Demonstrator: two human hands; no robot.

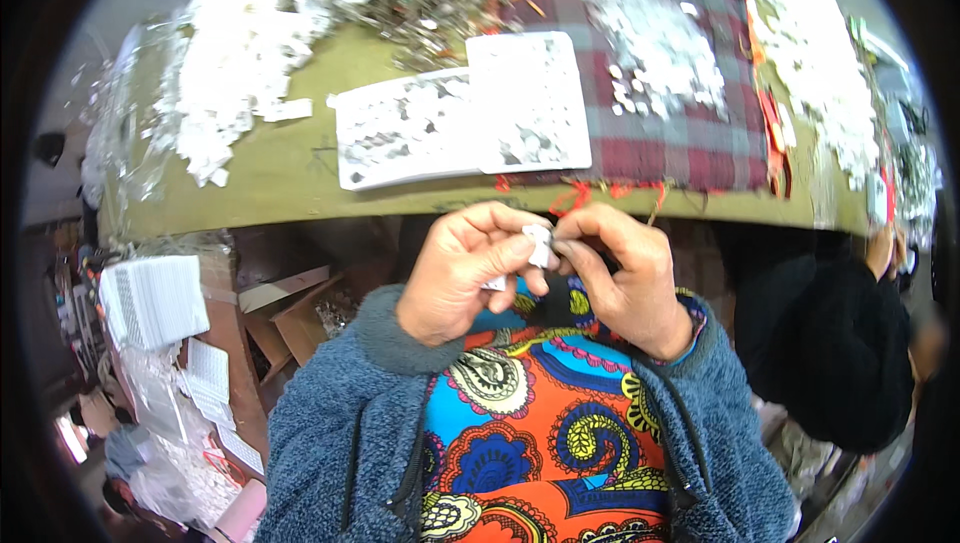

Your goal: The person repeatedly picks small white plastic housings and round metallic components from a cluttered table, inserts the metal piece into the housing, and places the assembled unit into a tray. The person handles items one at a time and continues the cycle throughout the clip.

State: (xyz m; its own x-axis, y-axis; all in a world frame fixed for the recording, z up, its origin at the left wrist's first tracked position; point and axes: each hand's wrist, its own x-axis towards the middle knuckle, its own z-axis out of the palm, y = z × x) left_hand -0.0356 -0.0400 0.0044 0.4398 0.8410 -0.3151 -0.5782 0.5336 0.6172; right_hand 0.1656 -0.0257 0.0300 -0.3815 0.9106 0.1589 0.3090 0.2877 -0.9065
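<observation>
The left hand (447, 278) pinches a small white piece (539, 246) by the surface's (275, 183) near edge; the right hand's (632, 288) grip presses together beside it. That one seems unfinished; whether the white heap (235, 63) beyond is done, I can't tell.

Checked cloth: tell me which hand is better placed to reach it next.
Probably the right hand: it sits nearer the checked cloth, while the left hand, farther off, grips a small white piece.
</observation>
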